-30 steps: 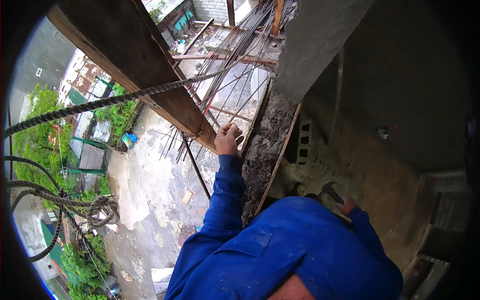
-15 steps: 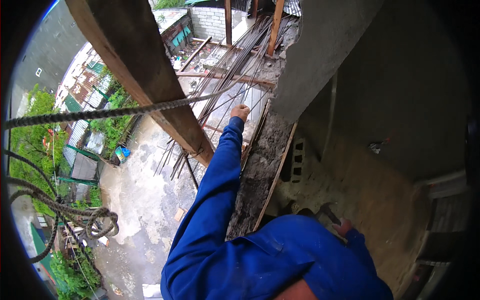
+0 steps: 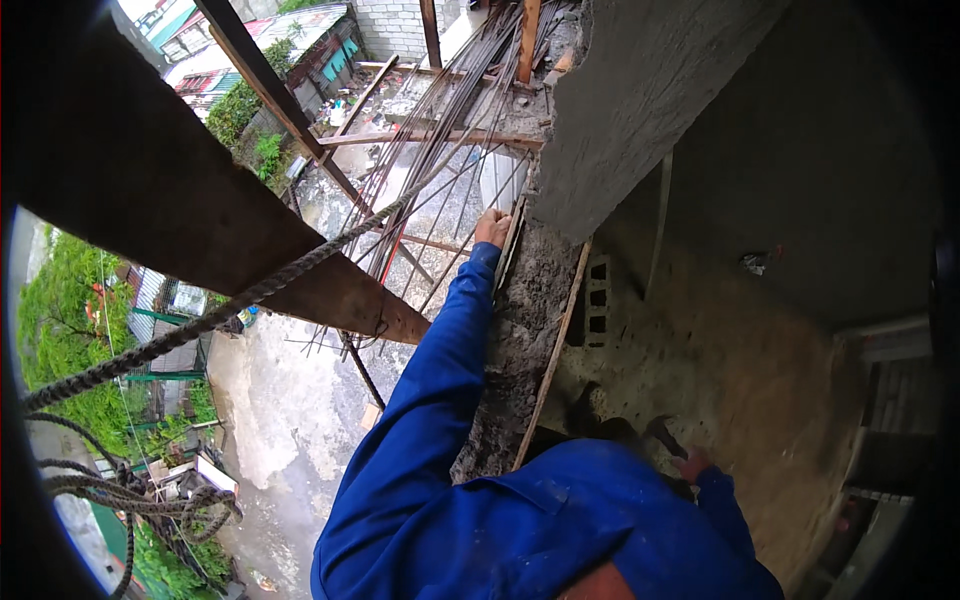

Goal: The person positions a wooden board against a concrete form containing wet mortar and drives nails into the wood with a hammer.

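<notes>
My left hand (image 3: pixel 492 227), in a blue sleeve, reaches out with bent fingers and grips the edge of a thin wooden board (image 3: pixel 509 243) along the left side of a rough concrete ledge (image 3: pixel 520 360). My right hand (image 3: pixel 690 464), lower at the right, is closed on a dark hammer (image 3: pixel 664 435). Another long board (image 3: pixel 553 355) lines the ledge's right side. Past my left hand lies a loose bundle of thin steel rods (image 3: pixel 440 140).
A thick wooden beam (image 3: pixel 270 250) and a rope (image 3: pixel 275 285) cross at the left; looped ropes (image 3: pixel 150 495) hang below. Far down lies a yard (image 3: pixel 270 420) with sheds and plants. A plastered wall (image 3: pixel 650 100) rises at upper right, with a hollow block (image 3: pixel 597 300) on the floor below.
My left hand has moved forward along the ledge onto the board's edge. My right hand, with the hammer, has moved slightly down in view. The view has shifted.
</notes>
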`<state>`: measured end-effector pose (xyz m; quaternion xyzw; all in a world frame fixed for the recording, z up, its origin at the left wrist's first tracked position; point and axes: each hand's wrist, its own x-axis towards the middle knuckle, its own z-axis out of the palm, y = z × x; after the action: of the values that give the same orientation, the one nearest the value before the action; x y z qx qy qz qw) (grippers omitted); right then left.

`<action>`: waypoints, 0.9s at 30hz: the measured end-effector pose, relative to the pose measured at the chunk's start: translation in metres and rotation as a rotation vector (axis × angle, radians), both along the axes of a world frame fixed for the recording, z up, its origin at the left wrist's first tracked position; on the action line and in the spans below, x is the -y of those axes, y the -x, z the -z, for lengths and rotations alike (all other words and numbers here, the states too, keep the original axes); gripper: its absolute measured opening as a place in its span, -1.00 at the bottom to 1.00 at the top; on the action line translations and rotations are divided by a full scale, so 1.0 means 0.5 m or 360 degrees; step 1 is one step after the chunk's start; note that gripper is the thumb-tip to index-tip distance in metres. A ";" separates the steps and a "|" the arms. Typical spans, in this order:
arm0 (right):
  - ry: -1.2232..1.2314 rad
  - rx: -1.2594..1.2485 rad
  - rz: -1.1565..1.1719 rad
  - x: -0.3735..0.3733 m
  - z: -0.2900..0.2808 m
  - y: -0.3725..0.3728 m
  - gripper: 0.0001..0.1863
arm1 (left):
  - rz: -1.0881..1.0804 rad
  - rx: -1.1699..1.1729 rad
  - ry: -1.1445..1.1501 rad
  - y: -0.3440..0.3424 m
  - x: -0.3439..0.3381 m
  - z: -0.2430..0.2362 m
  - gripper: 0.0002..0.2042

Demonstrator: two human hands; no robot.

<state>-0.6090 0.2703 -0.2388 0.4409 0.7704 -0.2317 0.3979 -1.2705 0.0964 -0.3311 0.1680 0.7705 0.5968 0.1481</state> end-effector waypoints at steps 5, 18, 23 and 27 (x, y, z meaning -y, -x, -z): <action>-0.0140 -0.0158 -0.0110 -0.017 0.024 0.067 -0.30 | -0.0044 0.0025 -0.0067 -0.002 0.011 0.000 -0.79; -0.0302 -0.0265 -0.0327 -0.010 -0.019 0.137 -0.32 | -0.0192 -0.0020 0.0103 -0.001 0.014 0.007 -0.78; -0.0232 -0.0262 -0.0362 0.000 -0.043 0.177 -0.36 | -0.0389 0.0471 -0.0331 -0.037 0.042 -0.025 -0.85; -0.0300 -0.0423 -0.0512 -0.026 -0.039 0.213 -0.41 | -0.0227 0.1028 -0.0635 -0.050 0.096 -0.047 -0.92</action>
<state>-0.7155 0.2833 -0.2193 0.3131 0.8947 -0.1485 0.2818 -1.2454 0.0486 -0.3075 -0.0573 0.5626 0.7660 0.3057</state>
